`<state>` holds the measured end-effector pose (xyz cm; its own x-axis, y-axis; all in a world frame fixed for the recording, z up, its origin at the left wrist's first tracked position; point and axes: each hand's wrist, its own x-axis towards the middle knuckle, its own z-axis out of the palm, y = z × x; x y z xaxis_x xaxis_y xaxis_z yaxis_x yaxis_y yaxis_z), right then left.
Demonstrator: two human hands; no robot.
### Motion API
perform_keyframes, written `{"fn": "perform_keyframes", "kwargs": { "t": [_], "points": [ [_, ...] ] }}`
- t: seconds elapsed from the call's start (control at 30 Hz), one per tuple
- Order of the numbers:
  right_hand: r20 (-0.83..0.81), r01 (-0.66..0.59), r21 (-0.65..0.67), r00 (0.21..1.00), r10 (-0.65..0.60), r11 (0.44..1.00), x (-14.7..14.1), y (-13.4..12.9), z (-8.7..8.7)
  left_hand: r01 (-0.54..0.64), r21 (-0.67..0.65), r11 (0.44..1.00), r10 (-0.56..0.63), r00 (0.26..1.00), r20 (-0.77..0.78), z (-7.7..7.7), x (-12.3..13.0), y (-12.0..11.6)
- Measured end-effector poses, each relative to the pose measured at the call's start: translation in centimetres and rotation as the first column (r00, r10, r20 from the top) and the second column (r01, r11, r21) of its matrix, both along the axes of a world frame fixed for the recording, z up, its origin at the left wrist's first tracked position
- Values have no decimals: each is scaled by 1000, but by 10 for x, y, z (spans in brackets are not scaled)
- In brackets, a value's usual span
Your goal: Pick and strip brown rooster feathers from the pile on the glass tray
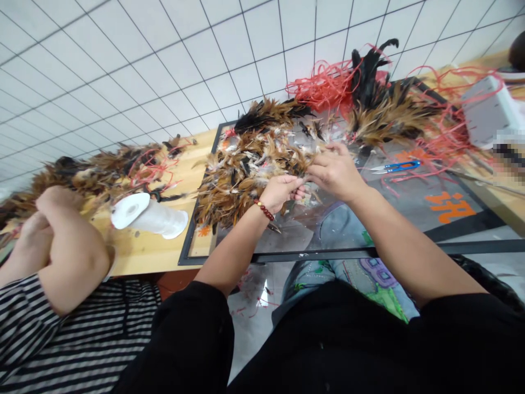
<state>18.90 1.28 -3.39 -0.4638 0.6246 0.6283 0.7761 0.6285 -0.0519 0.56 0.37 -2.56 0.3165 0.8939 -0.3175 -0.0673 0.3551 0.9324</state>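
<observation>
My left hand (284, 191), with a dark red bead bracelet at its wrist, pinches the base of a feather. Close against it, my right hand (334, 171) has its fingers pressed together at the same spot. The feather itself is small and mostly covered by my fingers. Under and beyond both hands spreads a heap of brown feathers (229, 191) with pale fluffy bases. Blue-handled thread snips (397, 167) lie to the right of my right hand, on a glass panel in a black frame (287, 256).
A co-worker's arms (69, 241) rest at the left, near a white spool (150, 214) lying on its side. Red plastic strips (328, 85) pile up along the tiled wall (164, 60). More feather bundles (389, 117) and a white box (490, 112) stand at the right.
</observation>
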Motion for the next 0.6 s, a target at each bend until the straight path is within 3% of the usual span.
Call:
{"fn": "perform_keyframes", "kwargs": {
  "t": [0.07, 0.13, 0.2, 0.27, 0.33, 0.4, 0.43, 0.53, 0.6],
  "points": [
    [-128, 178, 3, 976, -176, 984, 7, 1, 3, -59, 36, 998, 57, 997, 51, 1, 1, 0],
    [-276, 321, -65, 904, -326, 945, 15, 3, 2, -121, 49, 991, 115, 985, 125, 3, 2, 0],
    [-360, 329, -208, 850, -385, 921, 18, 8, -1, -167, 48, 985, 155, 970, 184, 5, 3, 0],
    [-399, 187, -405, 844, -357, 895, 15, 12, -6, -208, 55, 977, 191, 956, 222, 6, 3, 1],
    [-478, -64, -582, 833, -278, 810, 5, 13, -9, -231, 75, 970, 208, 949, 238, 6, 4, 1],
    [-610, -316, -635, 765, -207, 705, -8, 10, -9, -221, 101, 970, 193, 954, 230, 5, 4, 0],
    [-677, -405, -613, 712, -187, 678, -14, 8, -8, -204, 111, 973, 176, 960, 219, 4, 4, 0],
    [-794, -500, -504, 588, -151, 704, -22, 2, -3, -123, 132, 983, 102, 982, 161, 1, 4, -1],
    [-807, -483, -454, 579, -116, 749, -18, 0, 0, -57, 145, 988, 42, 993, 111, -1, 4, -2]
  ]
}}
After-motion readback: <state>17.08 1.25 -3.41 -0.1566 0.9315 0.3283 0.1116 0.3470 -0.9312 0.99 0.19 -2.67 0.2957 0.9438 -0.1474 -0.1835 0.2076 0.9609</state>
